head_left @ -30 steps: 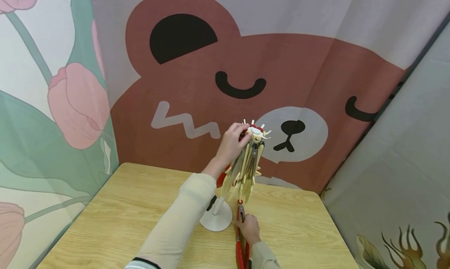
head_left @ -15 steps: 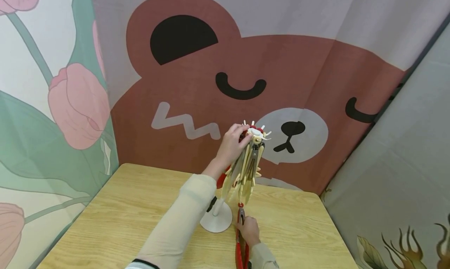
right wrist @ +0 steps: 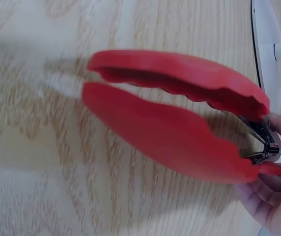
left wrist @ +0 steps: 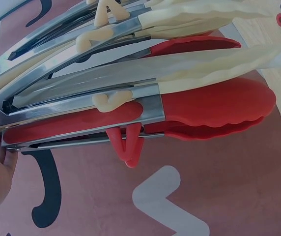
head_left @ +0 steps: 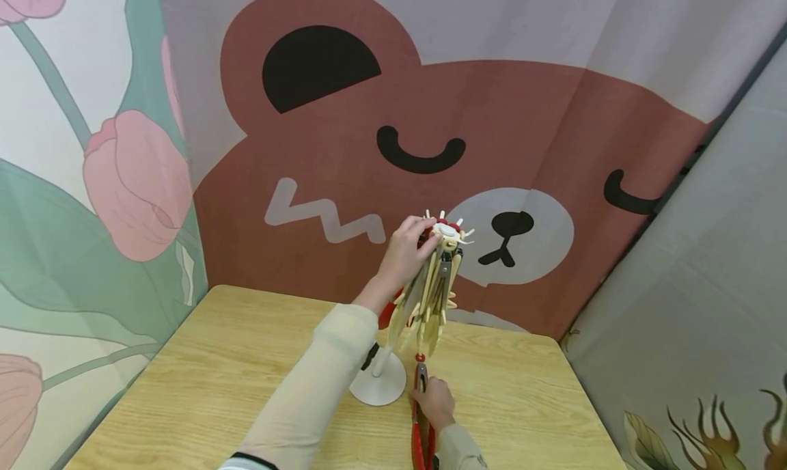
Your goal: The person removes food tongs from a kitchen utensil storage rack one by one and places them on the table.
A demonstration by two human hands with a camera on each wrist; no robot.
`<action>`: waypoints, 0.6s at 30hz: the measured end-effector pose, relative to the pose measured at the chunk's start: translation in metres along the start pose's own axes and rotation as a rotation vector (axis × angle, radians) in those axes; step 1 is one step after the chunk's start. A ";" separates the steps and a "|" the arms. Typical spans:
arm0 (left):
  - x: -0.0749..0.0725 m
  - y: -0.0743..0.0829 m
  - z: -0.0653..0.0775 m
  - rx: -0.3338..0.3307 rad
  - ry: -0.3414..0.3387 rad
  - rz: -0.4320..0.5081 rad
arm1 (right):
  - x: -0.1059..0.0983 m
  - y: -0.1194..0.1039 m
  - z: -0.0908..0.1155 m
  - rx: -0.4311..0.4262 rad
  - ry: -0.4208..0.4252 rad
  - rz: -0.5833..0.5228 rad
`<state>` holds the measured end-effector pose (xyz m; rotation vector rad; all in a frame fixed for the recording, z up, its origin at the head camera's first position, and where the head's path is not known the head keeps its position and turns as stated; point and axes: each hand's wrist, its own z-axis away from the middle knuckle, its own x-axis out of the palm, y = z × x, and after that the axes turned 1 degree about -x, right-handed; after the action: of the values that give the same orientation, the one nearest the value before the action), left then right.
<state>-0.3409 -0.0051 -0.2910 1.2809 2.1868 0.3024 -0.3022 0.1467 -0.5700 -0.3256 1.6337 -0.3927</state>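
Note:
A white utensil stand carries several tongs hung round its top; its white cap [head_left: 447, 231] has prongs about it. My left hand [head_left: 402, 251] holds this top, fingers at the far side and thumb toward the cap. Just past those fingers, in the left wrist view, hang red-tipped tongs [left wrist: 219, 101] and cream-tipped tongs [left wrist: 219, 71]. My right hand [head_left: 438, 402] grips another pair of red tongs [right wrist: 165, 137] low in front of the stand, ring end pointing away and red scalloped tips toward me. Those tips stand slightly apart over the table.
The stand's round white base [head_left: 376, 391] rests on a wood-grain table [head_left: 246, 361]. A curtain with a bear print [head_left: 320, 149] hangs right behind the table's far edge. To the left is a tulip-print curtain [head_left: 135, 183], and a grey one [head_left: 695, 265] closes off the right.

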 end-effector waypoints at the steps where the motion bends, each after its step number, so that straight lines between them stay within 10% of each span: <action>1: 0.000 0.000 0.000 -0.001 0.000 0.000 | 0.000 0.000 0.000 0.010 -0.006 0.008; 18: 0.002 0.000 0.001 0.001 0.015 0.003 | -0.012 0.010 -0.002 -0.015 0.006 -0.051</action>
<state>-0.3414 -0.0041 -0.2922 1.2870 2.1977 0.3128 -0.3023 0.1607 -0.5633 -0.3784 1.6378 -0.4208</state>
